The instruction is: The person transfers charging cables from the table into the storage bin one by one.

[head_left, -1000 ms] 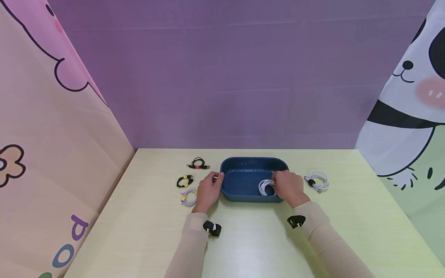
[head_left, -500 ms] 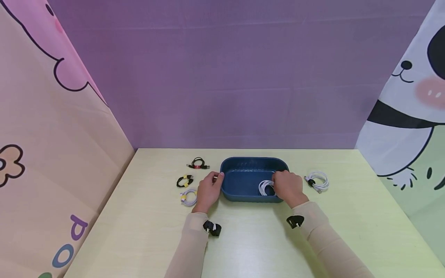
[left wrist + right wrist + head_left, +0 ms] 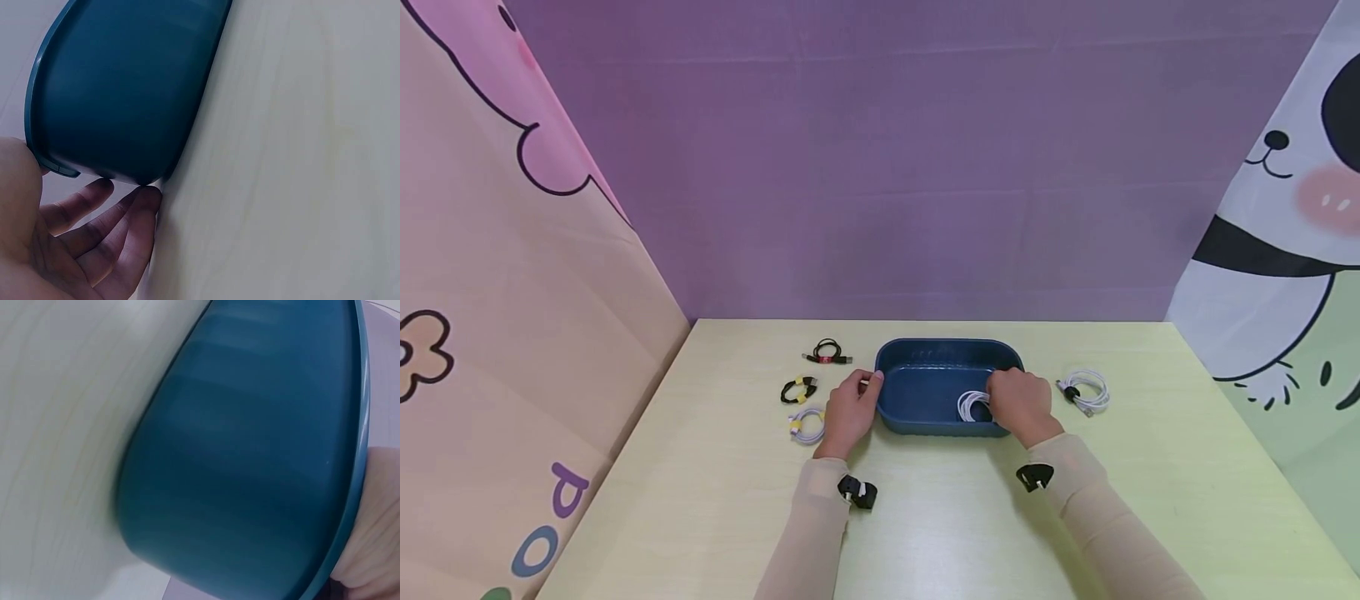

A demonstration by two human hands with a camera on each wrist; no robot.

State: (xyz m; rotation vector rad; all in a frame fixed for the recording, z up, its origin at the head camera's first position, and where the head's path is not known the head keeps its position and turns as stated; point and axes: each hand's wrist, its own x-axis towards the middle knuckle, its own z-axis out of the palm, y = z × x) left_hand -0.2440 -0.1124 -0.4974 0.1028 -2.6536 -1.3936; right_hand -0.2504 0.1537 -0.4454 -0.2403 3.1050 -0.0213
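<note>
A dark blue plastic bin (image 3: 925,387) stands on the table in the head view. My left hand (image 3: 850,414) holds its left end; in the left wrist view the thumb side lies at the rim and curled fingers (image 3: 128,244) touch the outer wall. My right hand (image 3: 1022,408) reaches over the right rim into the bin and grips a coiled white cable (image 3: 963,406) near the front right corner. Its fingertips are hidden; the right wrist view shows mostly the bin's outer wall (image 3: 244,456) and part of the hand (image 3: 375,537).
Left of the bin lie a black cable with a red tie (image 3: 826,353), a black cable with yellow ties (image 3: 788,392) and a pale coiled cable (image 3: 808,437). Another white coiled cable (image 3: 1102,395) with a black tie lies to the right. A purple cloth (image 3: 925,167) hangs behind the table.
My right wrist has shifted very slightly left, and the white cable in the bin has moved a touch. The left hand and the bin stay where they were.
</note>
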